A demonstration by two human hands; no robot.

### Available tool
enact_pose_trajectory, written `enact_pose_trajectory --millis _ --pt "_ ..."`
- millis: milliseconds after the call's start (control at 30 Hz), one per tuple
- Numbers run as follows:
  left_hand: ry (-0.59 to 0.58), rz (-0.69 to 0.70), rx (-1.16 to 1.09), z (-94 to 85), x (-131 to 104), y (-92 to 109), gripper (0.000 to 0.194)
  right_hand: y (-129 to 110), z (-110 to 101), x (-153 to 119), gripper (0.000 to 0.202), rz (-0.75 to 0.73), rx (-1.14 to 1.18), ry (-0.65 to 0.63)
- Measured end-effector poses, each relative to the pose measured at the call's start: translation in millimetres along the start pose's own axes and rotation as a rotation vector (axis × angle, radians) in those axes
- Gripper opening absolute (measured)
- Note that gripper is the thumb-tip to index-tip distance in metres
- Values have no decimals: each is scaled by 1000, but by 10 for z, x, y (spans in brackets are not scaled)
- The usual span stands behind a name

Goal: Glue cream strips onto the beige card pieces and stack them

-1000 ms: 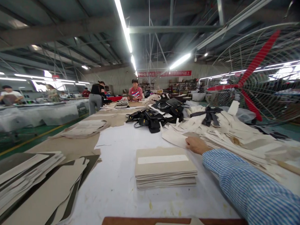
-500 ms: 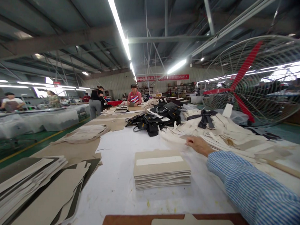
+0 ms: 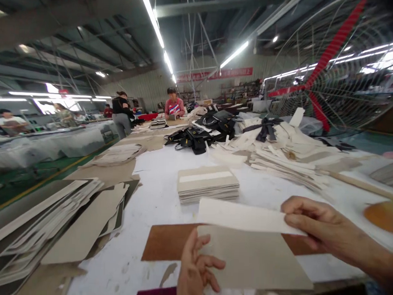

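The right hand [image 3: 313, 222] pinched one end of a white strip [image 3: 242, 216], holding it flat over the grey card [image 3: 253, 261] — the left hand [image 3: 194, 268] gripped that card's edge to keep it steady. Beyond both hands sat a neat stack of cards [image 3: 208, 184].

White strip [image 3: 242, 216] over grey card [image 3: 253, 261], brown board [image 3: 167, 243], red-bladed fan [image 3: 328, 61].

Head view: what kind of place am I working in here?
Most likely a factory cutting or assembly hall for bags: long white table with stacked grey cut panels, heaped black bags, a big red-bladed fan, and other people at neighbouring tables.
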State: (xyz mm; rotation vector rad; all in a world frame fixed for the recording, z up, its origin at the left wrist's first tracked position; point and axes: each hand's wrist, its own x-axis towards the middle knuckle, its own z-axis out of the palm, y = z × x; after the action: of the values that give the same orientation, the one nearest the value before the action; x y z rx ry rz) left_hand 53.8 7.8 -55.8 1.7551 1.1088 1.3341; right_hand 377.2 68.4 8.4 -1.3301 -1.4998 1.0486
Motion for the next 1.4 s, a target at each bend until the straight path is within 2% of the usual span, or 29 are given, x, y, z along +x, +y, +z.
enact_pose_trajectory --millis 67,133,267,400,533,667,867,1000,1133,1400 --pt "124 -296 -400 -58 20 59 73 46 69 -282 69 96 45 -117" --pt "222 -493 -630 -76 21 132 69 106 133 -437 71 152 62 -168" --pt "277 -620 -631 -43 -53 222 54 265 186 -597 66 198 65 -194" --pt "307 -620 -526 -41 -154 202 56 432 122 -788 57 267 80 -198" --pt "238 -640 -318 -81 -180 192 53 481 66 -893 58 399 97 -152" --pt "171 -661 -130 -130 -74 205 48 413 89 -762 52 338 -8 -81" --pt "104 -590 101 -178 169 86 48 395 212 -451 50 234 -308 80" --pt "75 -531 195 -204 251 -45 48 403 264 -365 43 233 -375 113" --pt "0 -557 258 -249 264 -135 51 397 291 -341 42 240 -426 116" --pt "87 -529 328 -215 231 -67 51 423 347 -347 35 263 -509 128"
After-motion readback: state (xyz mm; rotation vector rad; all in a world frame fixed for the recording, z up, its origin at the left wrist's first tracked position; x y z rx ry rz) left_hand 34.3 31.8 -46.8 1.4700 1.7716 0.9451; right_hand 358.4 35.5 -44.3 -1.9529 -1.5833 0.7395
